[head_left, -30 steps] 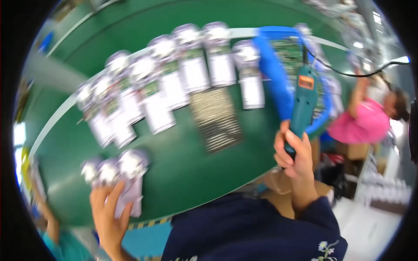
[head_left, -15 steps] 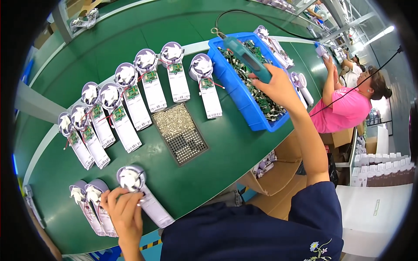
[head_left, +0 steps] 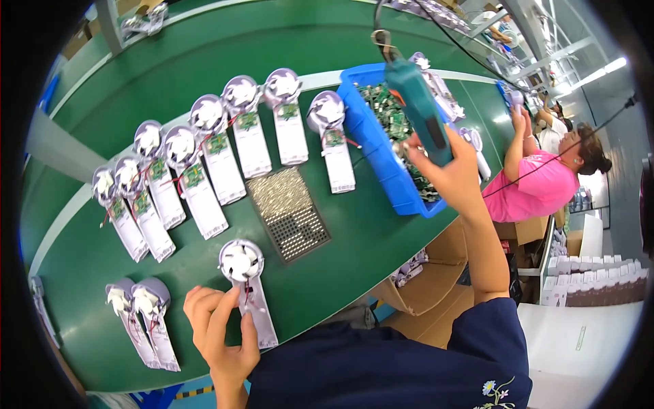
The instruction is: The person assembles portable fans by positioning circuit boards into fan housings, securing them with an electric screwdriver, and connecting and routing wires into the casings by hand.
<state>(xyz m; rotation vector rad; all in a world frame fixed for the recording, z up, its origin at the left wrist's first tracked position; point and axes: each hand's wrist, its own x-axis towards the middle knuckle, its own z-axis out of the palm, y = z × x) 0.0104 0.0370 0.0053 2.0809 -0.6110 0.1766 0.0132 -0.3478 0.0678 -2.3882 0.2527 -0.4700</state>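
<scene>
Directly in front of me lies a handheld fan body (head_left: 259, 313), pale purple, with a white fan wheel in its round head and red wires below it. My left hand (head_left: 225, 327) is beside its handle, thumb and forefinger apart, with nothing visible between them. My right hand (head_left: 449, 170) closes around the lower part of a teal electric screwdriver (head_left: 415, 102), which hangs from a cord. The screwdriver is above a blue bin (head_left: 381, 160) full of small green circuit boards (head_left: 385, 112). Its tip is hidden.
A dark perforated plate (head_left: 289, 215) with many small screws lies mid-table. Behind it stretches a row of fan bodies with green boards (head_left: 194, 178). Two more fan bodies (head_left: 153, 320) lie at left. A cardboard box (head_left: 436, 273) stands below the edge; a person in pink (head_left: 538, 177) sits at right.
The near fan body has shifted right and turned more upright. My left hand has moved right and its fingers have spread. My right hand has moved slightly right and down with the screwdriver.
</scene>
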